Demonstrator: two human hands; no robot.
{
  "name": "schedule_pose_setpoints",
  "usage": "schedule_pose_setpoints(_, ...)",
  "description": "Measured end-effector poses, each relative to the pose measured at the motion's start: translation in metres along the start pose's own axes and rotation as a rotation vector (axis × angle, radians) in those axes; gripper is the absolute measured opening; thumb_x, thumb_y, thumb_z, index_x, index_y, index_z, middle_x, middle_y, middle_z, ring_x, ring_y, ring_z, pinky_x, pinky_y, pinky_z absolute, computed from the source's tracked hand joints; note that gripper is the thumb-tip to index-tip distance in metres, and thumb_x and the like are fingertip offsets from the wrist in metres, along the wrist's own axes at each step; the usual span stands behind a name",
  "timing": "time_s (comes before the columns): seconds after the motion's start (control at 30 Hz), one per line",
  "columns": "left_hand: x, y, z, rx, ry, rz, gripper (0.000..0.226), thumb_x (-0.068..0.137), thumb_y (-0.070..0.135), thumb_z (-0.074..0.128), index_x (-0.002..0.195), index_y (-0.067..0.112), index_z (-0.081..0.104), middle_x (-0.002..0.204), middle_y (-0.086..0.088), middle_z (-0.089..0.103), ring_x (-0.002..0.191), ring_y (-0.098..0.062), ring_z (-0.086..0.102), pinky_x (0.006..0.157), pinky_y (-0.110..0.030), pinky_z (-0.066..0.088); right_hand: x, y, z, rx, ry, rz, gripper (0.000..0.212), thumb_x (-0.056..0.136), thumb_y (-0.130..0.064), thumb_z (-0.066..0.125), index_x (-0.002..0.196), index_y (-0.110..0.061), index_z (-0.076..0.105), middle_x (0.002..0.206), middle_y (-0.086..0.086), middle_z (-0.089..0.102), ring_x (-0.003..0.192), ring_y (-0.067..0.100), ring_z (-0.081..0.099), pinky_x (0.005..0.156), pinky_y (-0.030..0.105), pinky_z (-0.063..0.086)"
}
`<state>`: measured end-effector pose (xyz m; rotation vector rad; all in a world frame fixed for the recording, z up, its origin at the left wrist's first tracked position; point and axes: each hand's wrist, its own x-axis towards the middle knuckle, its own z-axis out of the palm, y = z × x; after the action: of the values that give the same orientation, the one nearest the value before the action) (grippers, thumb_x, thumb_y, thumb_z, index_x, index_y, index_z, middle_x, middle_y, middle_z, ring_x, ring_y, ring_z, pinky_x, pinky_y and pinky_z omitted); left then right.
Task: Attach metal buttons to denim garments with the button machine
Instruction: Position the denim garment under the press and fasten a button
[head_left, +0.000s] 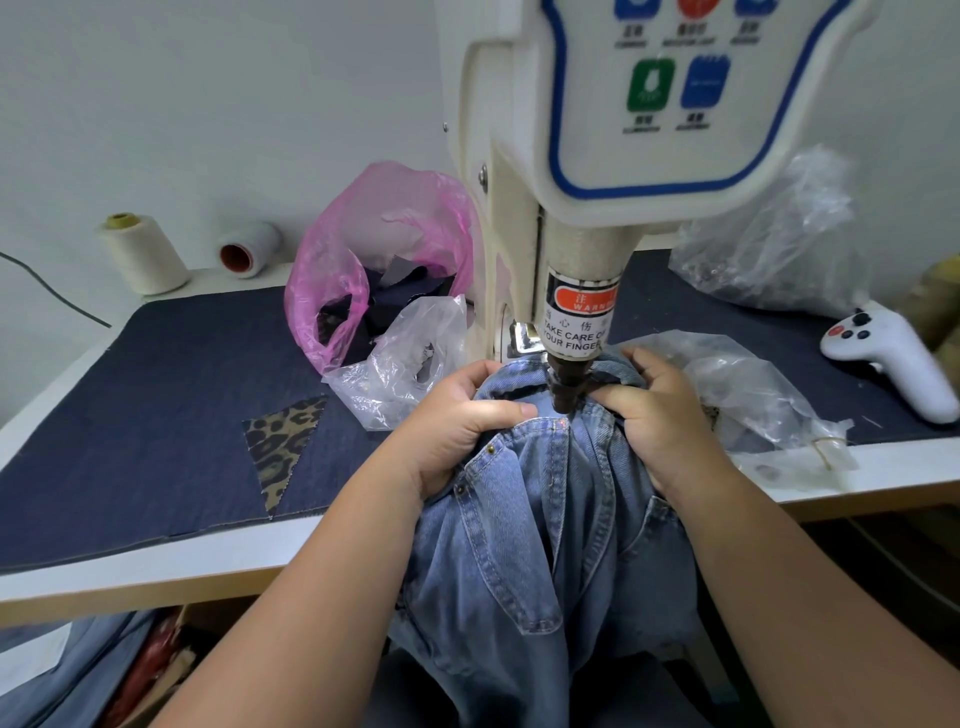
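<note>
A blue denim garment hangs over the table's front edge, its waistband bunched under the dark punch of the cream button machine. My left hand grips the waistband on the punch's left, thumb lying across the fabric. On the right of the punch, my right hand grips the bunched denim, fingers curled over its top. Small metal rivets show on the pocket near my left hand. The spot under the punch tip is partly hidden.
The table carries a dark denim cover with a leopard-print patch. A pink bag of scraps and clear bags lie left of the machine, more clear plastic right. A white controller lies far right; thread cones at back left.
</note>
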<state>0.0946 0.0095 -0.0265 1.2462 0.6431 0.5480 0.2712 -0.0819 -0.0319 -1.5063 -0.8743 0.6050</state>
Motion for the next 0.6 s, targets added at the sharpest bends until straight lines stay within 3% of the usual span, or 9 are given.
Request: schedule_pose_setpoints(0.6,-0.0020,0.0009,0.0000,-0.003,0.000,-0.008,0.056,0.070,0.004,0.075,0.123,0.002,0.058,0.119,-0.026,0.068,0.112,-0.044,0.064,0.090,-0.042,0.057,0.0005,0.0012,-0.0003,0.015,-0.009,0.007,0.030,0.066,-0.022,0.071,0.092,-0.036,0.073,0.091,-0.007,0.076,0.089,0.015,0.072,0.090,0.046,0.056)
